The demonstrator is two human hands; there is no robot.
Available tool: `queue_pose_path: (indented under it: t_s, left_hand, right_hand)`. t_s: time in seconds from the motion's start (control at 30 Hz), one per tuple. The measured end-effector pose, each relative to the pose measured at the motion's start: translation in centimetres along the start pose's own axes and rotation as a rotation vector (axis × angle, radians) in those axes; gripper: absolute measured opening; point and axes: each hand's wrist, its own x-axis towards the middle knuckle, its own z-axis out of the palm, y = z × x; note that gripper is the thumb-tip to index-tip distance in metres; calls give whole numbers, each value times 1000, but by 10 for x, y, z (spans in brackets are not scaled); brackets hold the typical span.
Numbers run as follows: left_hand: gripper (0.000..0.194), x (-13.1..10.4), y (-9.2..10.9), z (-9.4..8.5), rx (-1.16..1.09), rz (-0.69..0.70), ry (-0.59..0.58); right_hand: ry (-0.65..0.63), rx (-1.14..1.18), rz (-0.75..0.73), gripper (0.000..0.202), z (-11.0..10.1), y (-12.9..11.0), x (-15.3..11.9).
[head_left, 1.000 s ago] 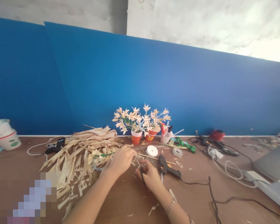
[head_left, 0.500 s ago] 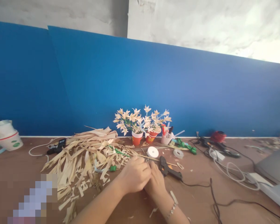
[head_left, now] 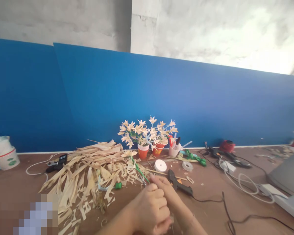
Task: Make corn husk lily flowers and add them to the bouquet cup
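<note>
My right hand (head_left: 165, 186) pinches the green stem (head_left: 141, 172) of a handmade flower near its lower end. The stem slants up and left to a pale, pointed-petal flower head (head_left: 129, 153) over the husk pile. In front of it my left hand (head_left: 152, 209) is closed in a fist, overlapping the right hand. What the left fingers hold, if anything, is hidden. A thin grey metal tip (head_left: 144, 183) shows just left of the right fingertips. Beyond the hands lies a roll of white tape (head_left: 160, 165), and a black glue gun (head_left: 178, 183) rests to their right.
Dried husk strips (head_left: 88, 173) cover the table's left side. Similar flowers stand in red cups (head_left: 143, 152) by the blue panel (head_left: 137, 98). A clear tape roll (head_left: 187, 166), a green tape piece (head_left: 118, 185), cables (head_left: 245, 186) and a laptop (head_left: 289, 173) lie around.
Both hands have come nearer to me and slightly right, with the left now lower and in front of the right. The green stem has shifted right with them. The view has tilted up slightly.
</note>
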Motion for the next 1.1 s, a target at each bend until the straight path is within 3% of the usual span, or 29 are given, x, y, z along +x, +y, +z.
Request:
queue_pose_path:
  t_s: [0.07,0.17,0.27,0.3,0.4,0.47,0.57,0.67,0.73,0.87,0.97,1.1]
  left_hand:
    - [20,-1,0,8,-8,10,2]
    - [22,-4,0,19,-25,45,11]
    - [18,-8,-3,14,-80,-4,99]
    - [18,-8,-6,8,-96,-83,205]
    - [14,-9,-18,-18,-168,-497,659]
    - [15,-7,-31,-35,-315,-825,804]
    - [23,-1,-50,-51,-703,-1150,779]
    - [30,2,-60,-56,-1028,-1239,773]
    - [27,2,-63,-56,-1100,-1262,784]
    - [23,-3,-67,-51,-1073,-1278,728]
    - [22,-7,-69,-47,-940,-1201,627]
    - [20,-9,-68,-47,-718,-1097,509]
  right_hand:
    - [-156,157,16,45,0,-15,-5]
    - [-369,265,25,34,3,-32,-4]
    - [-350,302,7,28,6,-45,3]
    - [-309,310,-17,28,8,-49,6]
    - [-209,299,-123,30,15,-59,13]
    - [-194,281,-196,32,22,-62,16]
    - [-227,270,-272,33,33,-59,24]
    - [-240,242,-281,34,40,-49,32]
    - [-229,207,-252,35,40,-44,35]
    - [-139,40,-269,28,33,-45,33]
    - [81,-90,-410,19,29,-55,27]
    - [143,-143,-612,12,30,-64,19]
